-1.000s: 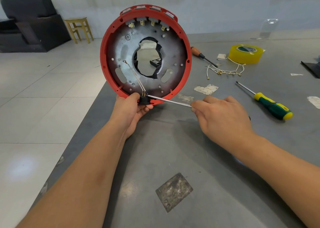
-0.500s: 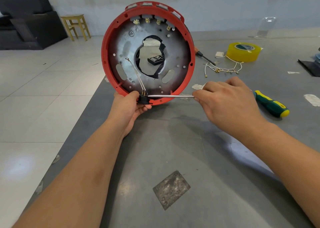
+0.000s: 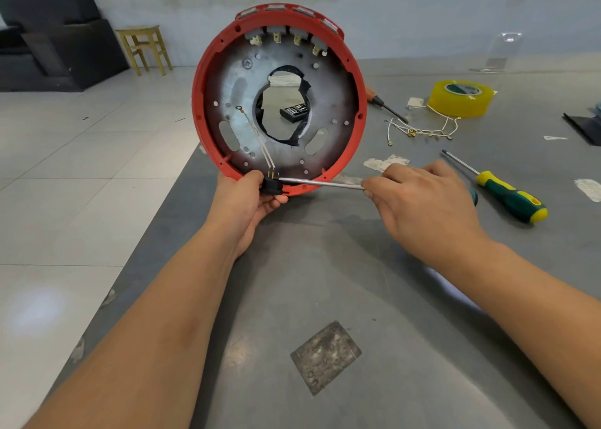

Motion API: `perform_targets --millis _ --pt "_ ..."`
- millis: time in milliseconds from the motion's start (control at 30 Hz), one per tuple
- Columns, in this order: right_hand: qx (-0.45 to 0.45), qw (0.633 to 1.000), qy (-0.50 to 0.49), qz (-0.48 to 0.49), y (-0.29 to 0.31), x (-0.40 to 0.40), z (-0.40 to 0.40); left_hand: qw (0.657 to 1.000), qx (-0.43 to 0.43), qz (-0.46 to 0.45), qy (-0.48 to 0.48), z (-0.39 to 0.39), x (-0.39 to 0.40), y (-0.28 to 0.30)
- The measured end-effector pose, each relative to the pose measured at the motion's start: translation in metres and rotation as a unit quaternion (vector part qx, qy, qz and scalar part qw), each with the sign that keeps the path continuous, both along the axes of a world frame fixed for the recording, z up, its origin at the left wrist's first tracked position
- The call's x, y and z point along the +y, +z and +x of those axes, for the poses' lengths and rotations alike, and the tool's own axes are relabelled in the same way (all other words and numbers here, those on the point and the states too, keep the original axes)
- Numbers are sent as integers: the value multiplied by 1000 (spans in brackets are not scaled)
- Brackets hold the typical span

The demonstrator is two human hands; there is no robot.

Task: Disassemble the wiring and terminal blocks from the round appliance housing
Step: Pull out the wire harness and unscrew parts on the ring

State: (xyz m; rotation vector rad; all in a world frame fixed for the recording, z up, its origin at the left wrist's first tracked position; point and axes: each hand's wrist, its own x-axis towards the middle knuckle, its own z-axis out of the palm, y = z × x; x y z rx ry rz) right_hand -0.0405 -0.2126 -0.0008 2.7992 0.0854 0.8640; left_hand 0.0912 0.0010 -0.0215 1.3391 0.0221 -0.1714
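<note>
Head camera looks forward and down, close over the table (image 3: 325,282).

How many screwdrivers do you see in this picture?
3: a steel-shafted screwdriver gripped by the right hand; a green-and-yellow-handled screwdriver on the grey table; an orange-handled screwdriver behind the red round housing.

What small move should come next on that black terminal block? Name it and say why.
Probably a gentle pry or turn of the screwdriver at the black terminal block. Its tip already sits at the block, where the two white wires end, and the left hand steadies the block against the red housing. The right hand grips the tool's shaft.
</note>
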Motion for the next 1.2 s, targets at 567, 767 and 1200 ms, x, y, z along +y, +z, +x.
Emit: perform_targets --millis 567,767,1200 --pt "50 994 2 98 -10 21 -4 999 16 -26 10 1 1 -1" --pt "51 995 -9 91 -10 26 -2 1000 1 7 4 0 -1 -2" --pt "1 990 -6 141 -9 -11 -3 999 -8 -53 2 -2 3 -2"
